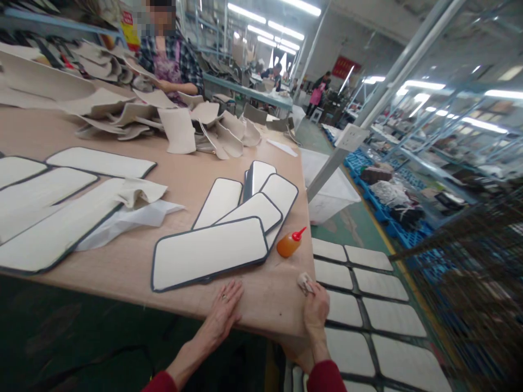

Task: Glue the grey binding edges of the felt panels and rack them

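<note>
My left hand (226, 306) lies flat on the front edge of the wooden table (265, 296), fingers stretched out and touching nothing else. Closed around a small crumpled off-white cloth (304, 282), my right hand (316, 306) rests at the table's right corner. Just beyond that hand is a squeeze bottle (288, 245) with orange-brown contents and a red nozzle, tilted to the right. In front of my left hand, a cream panel with dark edging (210, 253) lies on top of several similar panels that fan out behind it.
More dark-edged panels (61, 218) cover the left, with a crumpled cloth piece (141, 191) on one. Loose beige pieces (177, 130) pile up at the back, where a person (169, 65) handles one. Panels in rows (351, 302) lie below the right edge, beside a metal post (368, 114).
</note>
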Demonstrator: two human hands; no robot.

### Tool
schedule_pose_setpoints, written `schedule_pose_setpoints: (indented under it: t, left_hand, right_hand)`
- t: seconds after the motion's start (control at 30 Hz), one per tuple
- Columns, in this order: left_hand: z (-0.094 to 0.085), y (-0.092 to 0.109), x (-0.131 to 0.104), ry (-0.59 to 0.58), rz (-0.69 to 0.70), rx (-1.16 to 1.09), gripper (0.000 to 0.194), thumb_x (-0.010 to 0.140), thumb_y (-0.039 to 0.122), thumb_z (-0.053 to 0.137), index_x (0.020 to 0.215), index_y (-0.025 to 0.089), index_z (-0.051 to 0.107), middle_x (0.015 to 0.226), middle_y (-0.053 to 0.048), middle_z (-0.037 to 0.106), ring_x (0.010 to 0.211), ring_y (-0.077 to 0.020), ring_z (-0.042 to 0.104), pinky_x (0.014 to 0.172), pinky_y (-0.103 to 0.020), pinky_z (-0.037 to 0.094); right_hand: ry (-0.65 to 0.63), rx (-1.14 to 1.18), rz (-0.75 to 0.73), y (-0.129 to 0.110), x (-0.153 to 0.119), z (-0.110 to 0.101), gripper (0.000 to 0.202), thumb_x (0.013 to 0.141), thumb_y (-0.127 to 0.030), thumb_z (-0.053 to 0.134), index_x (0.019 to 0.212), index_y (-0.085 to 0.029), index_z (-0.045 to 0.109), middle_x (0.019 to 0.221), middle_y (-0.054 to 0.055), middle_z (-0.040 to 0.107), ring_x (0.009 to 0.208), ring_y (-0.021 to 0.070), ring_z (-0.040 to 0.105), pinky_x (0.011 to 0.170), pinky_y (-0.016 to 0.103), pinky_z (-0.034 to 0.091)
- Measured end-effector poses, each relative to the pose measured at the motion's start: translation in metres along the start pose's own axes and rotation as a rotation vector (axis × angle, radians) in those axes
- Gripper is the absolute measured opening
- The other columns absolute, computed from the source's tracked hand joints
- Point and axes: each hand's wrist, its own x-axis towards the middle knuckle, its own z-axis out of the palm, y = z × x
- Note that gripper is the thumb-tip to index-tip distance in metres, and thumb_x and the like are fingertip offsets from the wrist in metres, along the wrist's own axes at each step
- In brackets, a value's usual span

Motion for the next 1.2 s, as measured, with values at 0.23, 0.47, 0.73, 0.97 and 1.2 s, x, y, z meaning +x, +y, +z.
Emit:
schedule_pose_setpoints:
  t: [0.23, 0.47, 0.73, 0.97, 1.2]
  left_hand:
    - [-0.010, 0.005, 0.002, -0.047, -0.020, -0.072, 0.076, 0.074, 0.005, 0.045, 0.146, 0.019, 0.022, 0.148, -0.014, 0.031, 0.137, -0.0259, 0.025, 0.109, -0.052, 0.023]
    - [-0.006, 0.005, 0.007, -0.067, -0.043, -0.038, 0.075, 0.070, 0.005, 0.047, 0.142, 0.016, 0.031, 0.146, -0.017, 0.034, 0.136, -0.0279, 0.026, 0.108, -0.055, 0.023]
    - [-0.007, 0.004, 0.006, -0.079, -0.039, -0.059, 0.073, 0.071, 0.006, 0.047, 0.142, 0.015, 0.030, 0.147, -0.017, 0.032, 0.137, -0.0259, 0.024, 0.109, -0.054, 0.021]
    - [0.000, -0.001, 0.006, -0.063, -0.032, -0.058, 0.073, 0.071, 0.007, 0.047, 0.142, 0.013, 0.029, 0.146, -0.017, 0.033, 0.137, -0.0261, 0.024, 0.110, -0.053, 0.020]
    - [-0.002, -0.001, 0.007, -0.079, -0.033, -0.031, 0.070, 0.071, 0.008, 0.046, 0.140, 0.010, 0.031, 0.146, -0.021, 0.032, 0.137, -0.0268, 0.023, 0.109, -0.053, 0.020]
  right_hand:
    - [-0.281, 0.087, -0.183, -0.047, -0.043, 0.031, 0.039, 0.081, -0.009, 0.039, 0.101, -0.029, 0.066, 0.108, 0.001, 0.067, 0.104, 0.0184, 0.055, 0.087, 0.036, 0.043]
    - [-0.188, 0.017, -0.052, -0.034, -0.035, 0.022, 0.023, 0.091, -0.024, 0.040, 0.095, -0.018, 0.062, 0.095, 0.007, 0.064, 0.088, 0.0191, 0.058, 0.084, 0.042, 0.045]
    - [-0.234, 0.010, -0.057, -0.040, -0.025, 0.034, 0.021, 0.088, -0.035, 0.052, 0.094, -0.016, 0.059, 0.093, 0.003, 0.060, 0.085, 0.0163, 0.058, 0.078, 0.038, 0.049]
    - [-0.295, 0.044, -0.134, -0.067, -0.039, 0.048, 0.010, 0.085, -0.024, 0.054, 0.084, -0.017, 0.061, 0.081, 0.000, 0.060, 0.076, 0.0135, 0.056, 0.069, 0.029, 0.046]
    - [-0.137, -0.047, -0.028, -0.041, -0.042, -0.006, 0.029, 0.085, -0.011, 0.035, 0.086, -0.016, 0.064, 0.076, 0.005, 0.058, 0.070, 0.0176, 0.053, 0.067, 0.033, 0.042]
